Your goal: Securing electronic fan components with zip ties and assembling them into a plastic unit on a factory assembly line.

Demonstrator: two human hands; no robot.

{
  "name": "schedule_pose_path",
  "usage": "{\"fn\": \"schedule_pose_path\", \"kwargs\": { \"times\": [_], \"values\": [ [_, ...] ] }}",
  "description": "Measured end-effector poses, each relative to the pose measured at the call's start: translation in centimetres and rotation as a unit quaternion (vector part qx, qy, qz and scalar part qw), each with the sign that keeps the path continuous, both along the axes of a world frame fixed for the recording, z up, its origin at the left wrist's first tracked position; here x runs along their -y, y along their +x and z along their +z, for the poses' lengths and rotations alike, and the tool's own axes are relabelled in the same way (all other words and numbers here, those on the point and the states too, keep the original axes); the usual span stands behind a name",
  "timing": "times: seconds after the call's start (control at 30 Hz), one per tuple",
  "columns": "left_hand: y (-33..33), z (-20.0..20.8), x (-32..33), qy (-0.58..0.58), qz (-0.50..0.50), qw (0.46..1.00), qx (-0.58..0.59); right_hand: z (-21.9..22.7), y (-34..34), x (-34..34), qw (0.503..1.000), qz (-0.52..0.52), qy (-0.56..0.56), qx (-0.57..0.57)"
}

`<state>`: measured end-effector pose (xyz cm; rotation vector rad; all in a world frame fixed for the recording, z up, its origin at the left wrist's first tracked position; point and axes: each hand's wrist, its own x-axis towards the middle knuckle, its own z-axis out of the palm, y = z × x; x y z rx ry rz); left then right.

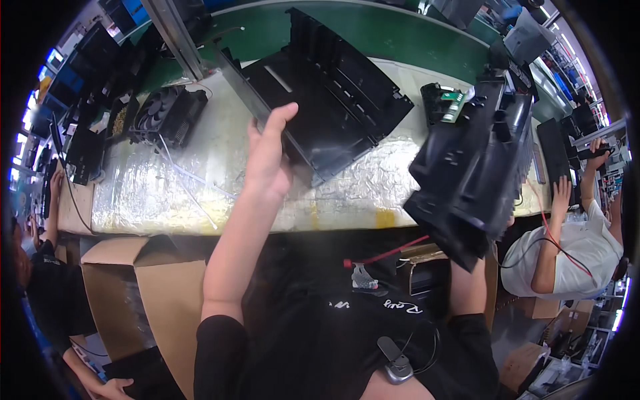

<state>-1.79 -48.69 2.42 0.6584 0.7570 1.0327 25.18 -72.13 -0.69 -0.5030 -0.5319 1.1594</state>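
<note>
My left hand (269, 152) grips the near left wall of a wide, open black plastic housing (320, 93), thumb on the inner side. The housing is tilted above the table, its inside facing up. To the right, a second black plastic part (467, 167), long and ribbed along one edge, is held up at a slant over the table's front edge. My right hand (511, 223) is almost wholly hidden behind that part; only a bit of skin shows, and my forearm comes up below it. A small green circuit board (454, 107) is beyond the part.
The table (167, 213) is wrapped in shiny clear film. A black fan unit (169, 117) and a white cable tie (193, 180) lie left. Cardboard boxes (167, 293) stand below the front edge. A red strap (387, 251) hangs near my front. Other people work left and right.
</note>
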Motion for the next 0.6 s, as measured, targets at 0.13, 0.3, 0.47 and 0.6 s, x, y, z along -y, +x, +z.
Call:
{"fn": "schedule_pose_path", "kwargs": {
  "times": [0.13, 0.3, 0.47, 0.6],
  "values": [
    [-2.4, -0.1, 0.5, -0.092, -0.143, 0.984, -0.056, -0.4, -0.3, -0.4, 0.998, 0.054, 0.013, -0.027],
    [-4.0, -0.3, -4.8, -0.059, -0.078, 0.991, -0.091, -0.7, -2.6, -1.0, 0.987, 0.138, 0.028, -0.074],
    [-3.4, -0.7, -2.7, -0.050, -0.075, 0.992, -0.094, -1.6, -2.9, -1.0, 0.976, 0.168, 0.070, -0.119],
    [-2.2, -1.2, 2.9, -0.028, 0.010, 1.000, 0.001, 0.5, -2.9, -0.9, 0.979, 0.141, -0.015, -0.146]
  ]
}}
